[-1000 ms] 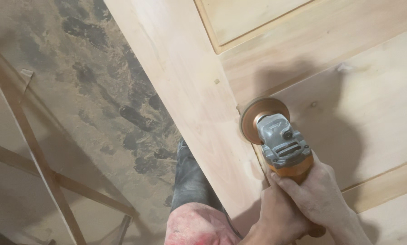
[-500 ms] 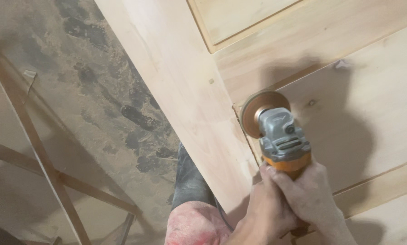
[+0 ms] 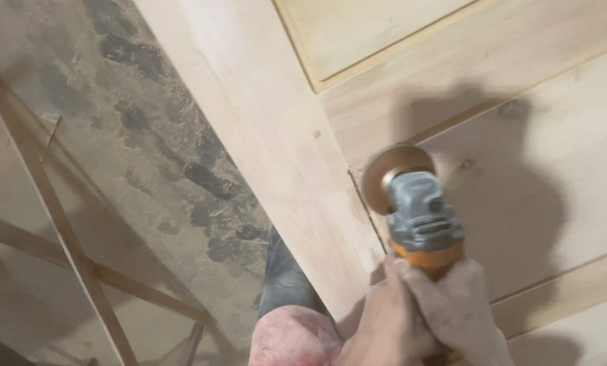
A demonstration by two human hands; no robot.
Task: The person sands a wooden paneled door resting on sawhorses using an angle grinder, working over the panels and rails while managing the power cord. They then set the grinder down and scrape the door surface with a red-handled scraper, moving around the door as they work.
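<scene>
Both my hands grip an angle grinder (image 3: pixel 420 218) with a grey head and orange body. My right hand (image 3: pixel 458 306) wraps the orange body from the right; my left hand (image 3: pixel 383 318) clasps it from the left, just below. The grinder's brown sanding disc (image 3: pixel 390 175) rests against the pale wooden door (image 3: pixel 276 156), where the long side board meets a recessed flat panel (image 3: pixel 554 169). The grinder casts a dark shadow on that panel.
My dusty knee and dark boot (image 3: pixel 286 298) show below the door's edge. The floor (image 3: pixel 148 156) at the left is covered in sawdust with dark footprints. A wooden trestle frame (image 3: pixel 53 210) stands at the far left. Another recessed panel (image 3: pixel 358 34) lies at the top.
The grinder and both hands have stayed at the same joint; the view has shifted slightly, and the disc sits a little farther right in the picture.
</scene>
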